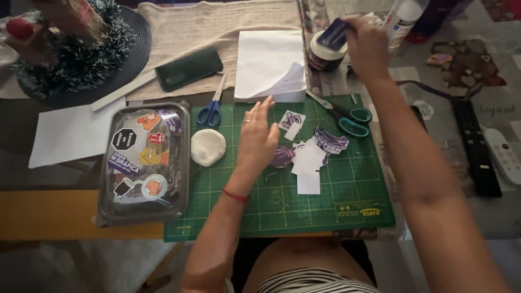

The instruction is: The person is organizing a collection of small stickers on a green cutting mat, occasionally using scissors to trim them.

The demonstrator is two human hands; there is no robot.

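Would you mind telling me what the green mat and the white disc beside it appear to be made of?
Green mat: likely matte rubbery vinyl, judging by its flat printed grid. White disc: possibly clay or dough, given its soft, uneven, dull surface.

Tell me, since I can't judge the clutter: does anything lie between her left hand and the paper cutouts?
Nothing visible does. The left hand hovers open over the green cutting mat, right beside the paper cutouts.

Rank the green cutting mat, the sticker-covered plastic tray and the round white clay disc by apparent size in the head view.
1. Green cutting mat, clearly largest.
2. Sticker-covered plastic tray, far smaller than the mat.
3. Round white clay disc, smallest.
All lie at similar distance.
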